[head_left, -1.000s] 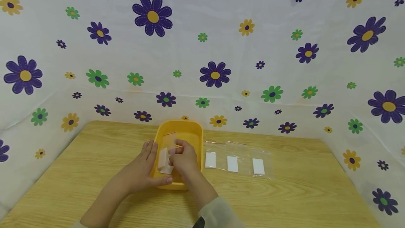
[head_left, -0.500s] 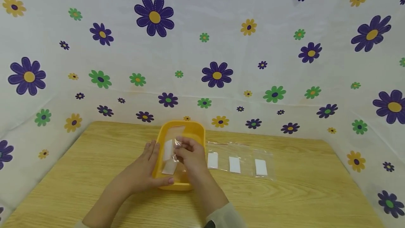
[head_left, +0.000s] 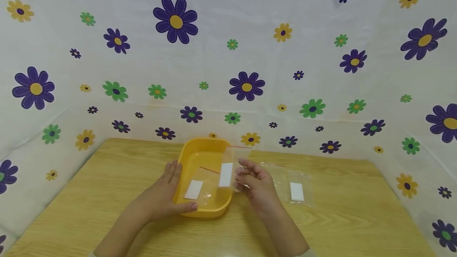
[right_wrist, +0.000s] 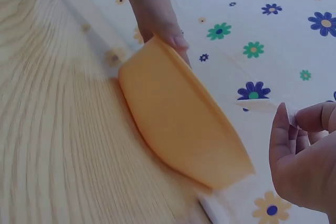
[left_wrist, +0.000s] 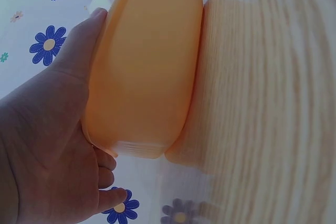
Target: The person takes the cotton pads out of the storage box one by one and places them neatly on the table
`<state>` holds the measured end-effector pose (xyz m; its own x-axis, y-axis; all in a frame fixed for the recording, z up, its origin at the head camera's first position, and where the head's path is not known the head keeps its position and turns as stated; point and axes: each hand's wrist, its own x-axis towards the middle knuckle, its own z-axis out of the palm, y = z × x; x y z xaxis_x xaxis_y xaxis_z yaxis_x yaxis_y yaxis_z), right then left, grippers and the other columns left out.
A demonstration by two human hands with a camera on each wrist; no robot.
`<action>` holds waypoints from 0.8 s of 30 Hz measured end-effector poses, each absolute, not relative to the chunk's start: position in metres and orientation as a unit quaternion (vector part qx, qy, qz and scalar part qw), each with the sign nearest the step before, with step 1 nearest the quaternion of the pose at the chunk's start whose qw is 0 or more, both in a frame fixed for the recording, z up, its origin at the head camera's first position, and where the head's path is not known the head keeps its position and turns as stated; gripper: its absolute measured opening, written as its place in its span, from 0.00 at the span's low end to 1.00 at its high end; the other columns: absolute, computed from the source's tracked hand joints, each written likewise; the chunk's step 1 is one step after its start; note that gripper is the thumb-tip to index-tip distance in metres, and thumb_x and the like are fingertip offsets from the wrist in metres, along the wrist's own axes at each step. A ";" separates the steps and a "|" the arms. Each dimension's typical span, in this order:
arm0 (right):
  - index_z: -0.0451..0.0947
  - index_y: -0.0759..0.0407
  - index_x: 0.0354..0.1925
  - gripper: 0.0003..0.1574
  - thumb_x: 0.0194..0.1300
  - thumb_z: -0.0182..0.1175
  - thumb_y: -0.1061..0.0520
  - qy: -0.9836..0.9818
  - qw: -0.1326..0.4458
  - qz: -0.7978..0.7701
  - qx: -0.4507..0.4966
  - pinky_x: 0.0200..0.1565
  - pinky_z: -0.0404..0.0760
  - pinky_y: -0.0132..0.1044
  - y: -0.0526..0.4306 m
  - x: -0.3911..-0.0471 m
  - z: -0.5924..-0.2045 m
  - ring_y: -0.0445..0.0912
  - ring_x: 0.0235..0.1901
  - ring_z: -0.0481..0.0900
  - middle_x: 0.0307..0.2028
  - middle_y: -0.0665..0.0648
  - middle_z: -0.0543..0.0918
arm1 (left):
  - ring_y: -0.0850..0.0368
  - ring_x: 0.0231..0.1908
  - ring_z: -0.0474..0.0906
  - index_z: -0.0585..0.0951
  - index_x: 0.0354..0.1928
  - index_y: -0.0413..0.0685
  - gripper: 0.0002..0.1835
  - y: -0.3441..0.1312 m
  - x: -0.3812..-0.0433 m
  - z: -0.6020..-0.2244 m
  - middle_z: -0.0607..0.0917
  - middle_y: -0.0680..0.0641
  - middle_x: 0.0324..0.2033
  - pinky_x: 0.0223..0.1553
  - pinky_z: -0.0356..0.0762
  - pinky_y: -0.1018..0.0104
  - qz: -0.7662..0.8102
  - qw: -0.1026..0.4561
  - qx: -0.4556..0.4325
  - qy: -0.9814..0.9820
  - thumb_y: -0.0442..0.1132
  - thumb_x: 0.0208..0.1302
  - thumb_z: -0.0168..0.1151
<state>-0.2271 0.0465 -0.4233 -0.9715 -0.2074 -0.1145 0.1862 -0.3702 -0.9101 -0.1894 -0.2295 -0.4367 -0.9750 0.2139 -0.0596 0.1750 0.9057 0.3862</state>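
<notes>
Clear plastic: the right hand's fingers [head_left: 244,175] are pinching a zip bag [head_left: 239,154] near mid-frame, narrow on its right side, with a white block [head_left: 225,174] sitting inside. The right hand [head_left: 260,187] is holding it upright, over the tray's right rim in the head view; the right wrist view is showing it raised, apart from the rim. The left hand [head_left: 164,191] is bracing the yellow tray [head_left: 205,212], left of centre: fingers spread along the left wall, thumb on the near rim. A second bag [head_left: 210,187] is lying in the tray, its block [head_left: 194,190] at the near left.

Doing it well, my read: pinching film not block, keeping the bag's lower edge above the rim, one bag per move, left hand pressing lightly so the tray isn't skidding. Slick film could be slipping or dragging a neighbour.

Farther out, another bag [head_left: 275,171] is partly hiding behind the right hand; one more block [head_left: 297,192] is sitting bagged at centre right on the wooden counter [head_left: 350,209]. Flowered cloth [head_left: 214,62] is filling the upper frame.

Markings: no brands, labels or readable writing showing; just red zip lines.
</notes>
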 end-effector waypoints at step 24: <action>0.76 0.57 0.60 0.21 0.70 0.56 0.67 0.585 0.088 -0.806 0.016 0.47 0.83 0.32 0.144 -0.241 -0.407 0.43 0.42 0.79 0.39 0.49 0.81 | 0.34 0.77 0.37 0.42 0.78 0.36 0.72 -0.229 -0.192 -0.440 0.40 0.33 0.78 0.72 0.52 0.37 0.189 0.055 0.102 0.975 0.83 0.49 0.55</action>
